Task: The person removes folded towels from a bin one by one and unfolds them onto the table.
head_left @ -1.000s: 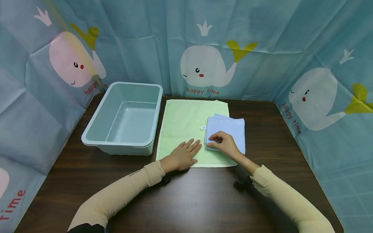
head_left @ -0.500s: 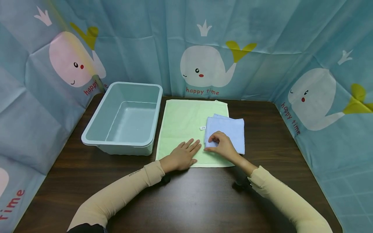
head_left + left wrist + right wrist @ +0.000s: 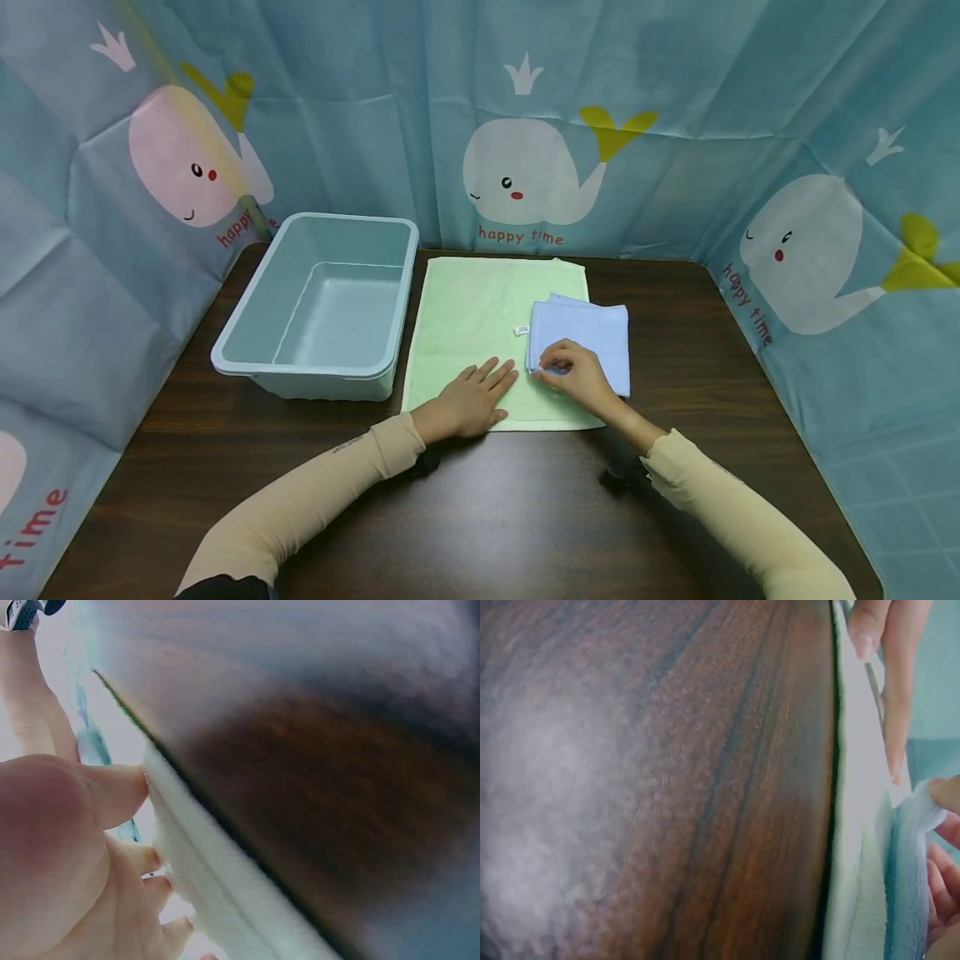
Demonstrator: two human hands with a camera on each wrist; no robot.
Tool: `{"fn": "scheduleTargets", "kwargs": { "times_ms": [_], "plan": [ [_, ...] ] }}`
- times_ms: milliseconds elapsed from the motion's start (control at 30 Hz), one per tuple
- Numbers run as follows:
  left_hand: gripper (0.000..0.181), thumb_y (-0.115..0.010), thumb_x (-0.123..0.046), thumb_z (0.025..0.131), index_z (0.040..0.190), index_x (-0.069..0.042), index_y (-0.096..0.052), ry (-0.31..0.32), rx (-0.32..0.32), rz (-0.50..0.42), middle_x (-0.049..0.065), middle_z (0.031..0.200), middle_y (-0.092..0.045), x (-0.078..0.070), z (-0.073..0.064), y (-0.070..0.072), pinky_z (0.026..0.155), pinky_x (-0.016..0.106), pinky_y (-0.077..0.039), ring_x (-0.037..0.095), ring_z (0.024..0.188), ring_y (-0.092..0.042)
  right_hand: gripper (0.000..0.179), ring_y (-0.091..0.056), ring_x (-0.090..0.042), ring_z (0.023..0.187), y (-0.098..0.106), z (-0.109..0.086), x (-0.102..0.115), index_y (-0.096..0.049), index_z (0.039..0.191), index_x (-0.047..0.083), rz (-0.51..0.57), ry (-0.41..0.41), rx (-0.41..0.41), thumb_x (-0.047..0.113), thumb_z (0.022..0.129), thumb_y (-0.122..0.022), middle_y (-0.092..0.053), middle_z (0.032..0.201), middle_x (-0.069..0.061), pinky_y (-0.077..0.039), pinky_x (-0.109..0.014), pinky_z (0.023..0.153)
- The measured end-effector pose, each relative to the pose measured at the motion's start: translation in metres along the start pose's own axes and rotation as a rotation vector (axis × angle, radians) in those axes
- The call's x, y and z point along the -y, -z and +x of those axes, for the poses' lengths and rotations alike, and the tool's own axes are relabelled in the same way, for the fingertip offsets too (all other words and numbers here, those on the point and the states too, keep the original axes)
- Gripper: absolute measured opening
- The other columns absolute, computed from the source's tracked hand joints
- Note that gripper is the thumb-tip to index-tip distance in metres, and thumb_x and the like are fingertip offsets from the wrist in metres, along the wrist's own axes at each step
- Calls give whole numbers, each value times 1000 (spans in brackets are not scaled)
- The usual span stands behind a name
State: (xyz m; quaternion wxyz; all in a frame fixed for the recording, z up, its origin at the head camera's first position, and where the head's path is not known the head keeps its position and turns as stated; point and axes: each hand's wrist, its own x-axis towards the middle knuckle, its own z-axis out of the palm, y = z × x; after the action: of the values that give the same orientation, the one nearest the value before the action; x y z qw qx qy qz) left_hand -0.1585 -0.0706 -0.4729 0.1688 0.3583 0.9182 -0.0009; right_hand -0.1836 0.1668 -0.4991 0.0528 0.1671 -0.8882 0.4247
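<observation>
A light green towel (image 3: 465, 308) lies flat on the dark wooden table. On its right part rests a folded blue towel (image 3: 588, 333), which overhangs the green one's right edge. My left hand (image 3: 470, 402) lies with spread, straight fingers on the green towel's near part, left of the blue one. My right hand (image 3: 579, 375) pinches the blue towel's near left corner between thumb and fingers. In the right wrist view, the blue towel's edge (image 3: 911, 847) lifts a little towards the thumb (image 3: 946, 793). The left wrist view shows the left palm (image 3: 52, 855) beside the green towel's edge (image 3: 217, 885).
A pale blue-green plastic basin (image 3: 307, 369) stands left of the towels. A small white label (image 3: 522, 331) pokes out at the blue towel's left side. Behind and around the table (image 3: 480, 517) hangs a blue curtain (image 3: 375, 167) printed with whales.
My right thumb dips lower and away from the fingers half a second ago, then comes back up against them at the blue towel's corner. The left hand and both towels stay in place.
</observation>
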Motion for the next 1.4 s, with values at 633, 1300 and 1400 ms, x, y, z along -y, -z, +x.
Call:
{"fn": "scheduleTargets", "kwargs": {
  "times_ms": [633, 1300, 1400],
  "plan": [
    [83, -56, -38, 100, 161, -10, -8, -99, -62, -27, 5, 170, -3, -9, 10, 8, 122, 47, -29, 31, 156, -12, 20, -70, -14, 89, 31, 1, 11, -78, 103, 8, 89, -118, -48, 22, 88, -76, -78, 99, -12, -51, -14, 70],
    [82, -53, -45, 100, 161, -19, -5, -91, 21, -6, -6, 170, -2, -10, 23, 7, 123, 47, -28, 29, 155, -18, 17, -67, -12, 72, 64, -12, 41, -76, 97, -6, 75, -95, -182, 6, 85, -76, -75, 89, -23, -50, -12, 61],
    [81, -50, -46, 100, 161, -21, -3, -82, 45, 5, -7, 170, -1, -9, 26, 6, 123, 46, -27, 27, 156, -14, 17, -66, -9, 72, 68, -12, 39, -76, 97, -6, 85, -104, -200, 5, 85, -77, -75, 88, -24, -50, -12, 62]
  ]
}}
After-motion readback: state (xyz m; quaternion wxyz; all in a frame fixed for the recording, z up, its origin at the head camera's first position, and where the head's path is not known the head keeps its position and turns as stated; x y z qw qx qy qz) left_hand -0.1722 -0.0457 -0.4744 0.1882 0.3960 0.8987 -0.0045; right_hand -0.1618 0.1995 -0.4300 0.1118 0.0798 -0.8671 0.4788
